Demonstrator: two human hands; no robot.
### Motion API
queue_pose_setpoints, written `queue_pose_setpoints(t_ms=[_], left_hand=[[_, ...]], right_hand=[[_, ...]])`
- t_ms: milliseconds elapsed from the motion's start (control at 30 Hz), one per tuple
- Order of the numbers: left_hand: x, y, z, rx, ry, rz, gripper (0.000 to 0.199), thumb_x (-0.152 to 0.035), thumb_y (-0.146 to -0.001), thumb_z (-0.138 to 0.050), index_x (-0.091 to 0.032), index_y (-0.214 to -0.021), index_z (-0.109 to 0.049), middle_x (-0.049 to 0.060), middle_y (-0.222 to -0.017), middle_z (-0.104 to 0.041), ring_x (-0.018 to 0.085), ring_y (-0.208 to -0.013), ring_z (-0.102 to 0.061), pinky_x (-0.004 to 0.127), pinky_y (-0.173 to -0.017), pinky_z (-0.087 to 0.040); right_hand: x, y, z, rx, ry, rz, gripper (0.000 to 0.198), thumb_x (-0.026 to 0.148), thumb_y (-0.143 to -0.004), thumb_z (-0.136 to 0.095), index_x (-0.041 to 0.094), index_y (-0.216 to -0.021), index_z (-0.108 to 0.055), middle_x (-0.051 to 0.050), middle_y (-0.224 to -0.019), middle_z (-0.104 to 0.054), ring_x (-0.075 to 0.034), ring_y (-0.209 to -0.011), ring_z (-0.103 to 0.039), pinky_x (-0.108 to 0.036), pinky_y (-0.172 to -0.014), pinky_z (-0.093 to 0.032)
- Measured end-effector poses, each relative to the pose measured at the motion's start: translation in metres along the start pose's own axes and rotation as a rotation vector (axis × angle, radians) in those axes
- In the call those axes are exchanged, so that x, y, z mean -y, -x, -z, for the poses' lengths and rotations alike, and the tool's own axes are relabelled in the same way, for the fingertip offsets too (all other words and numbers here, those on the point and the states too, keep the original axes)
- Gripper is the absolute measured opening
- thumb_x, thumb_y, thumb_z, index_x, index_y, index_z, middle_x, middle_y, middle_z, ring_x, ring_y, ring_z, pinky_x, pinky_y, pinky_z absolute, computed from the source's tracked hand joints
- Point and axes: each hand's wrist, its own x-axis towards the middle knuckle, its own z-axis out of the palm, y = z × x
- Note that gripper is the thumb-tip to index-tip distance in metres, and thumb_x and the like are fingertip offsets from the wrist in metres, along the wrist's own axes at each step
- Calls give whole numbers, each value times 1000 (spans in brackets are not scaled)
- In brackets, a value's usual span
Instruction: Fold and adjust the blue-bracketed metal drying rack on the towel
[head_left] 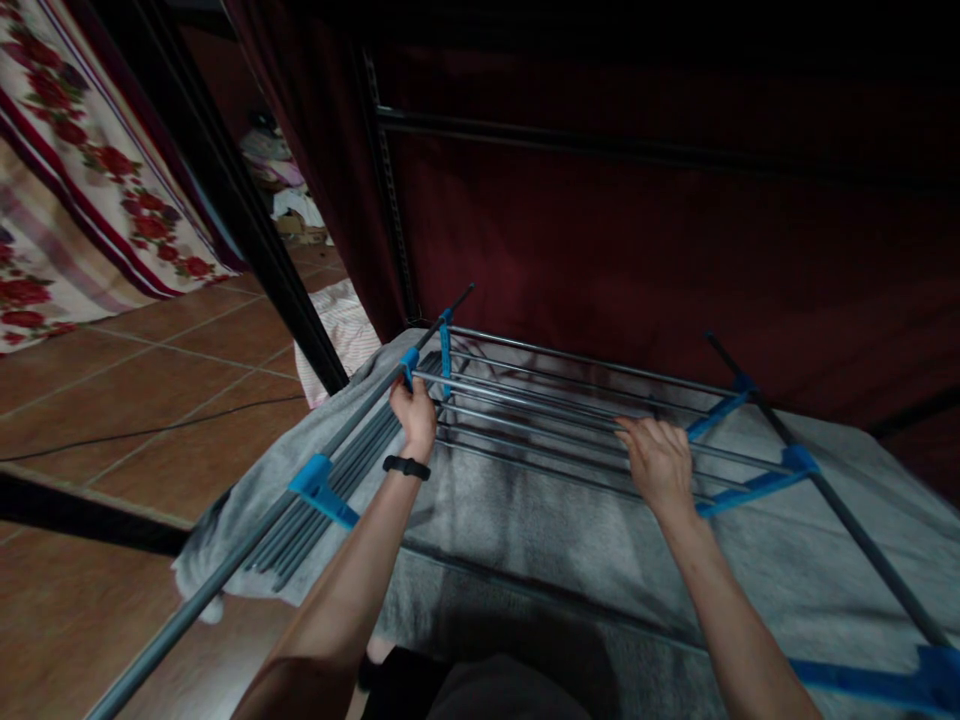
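Note:
A partly built drying rack of grey metal rods and blue plastic brackets stands over a grey blanket [540, 560]. My left hand [415, 415], with a black wristband [406, 467], is closed at the rod ends just below a blue bracket [409, 362] on the left pole [247, 545]. The fingertips are partly hidden there. My right hand [658, 455] is wrapped from above around a crosswise rod [724, 456], whose right end meets another blue bracket [801, 460] on the right pole [862, 545].
Loose grey rods [337, 490] lie bundled on the blanket at left. A black frame post [247, 230] rises beside it. Behind hangs a dark red curtain [570, 260]. A cable [150, 437] crosses the tiled floor [187, 375], near a floral cloth [97, 170].

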Motion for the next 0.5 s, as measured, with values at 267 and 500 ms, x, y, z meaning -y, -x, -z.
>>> queue_pose_setpoints(t_ms=[267, 500], left_hand=[[-4, 2, -1, 5, 13, -4, 29, -31, -93, -58, -16, -114, -71, 12, -122, -75, 27, -125, -65, 43, -121, -41], [-3, 1, 0, 2, 3, -29, 28, -31, -93, -59, -16, -113, -71, 12, -121, -75, 27, -126, -65, 42, -121, -41]], right_hand=[[0, -3, 2, 20, 17, 6, 28, 30, -106, -49, 21, -121, -71, -6, -90, -68, -24, -88, -56, -36, -81, -36], [-1, -4, 5, 40, 17, 37, 28, 27, -105, -49, 21, -122, -71, -6, -90, -67, -23, -87, -57, -36, -81, -36]])
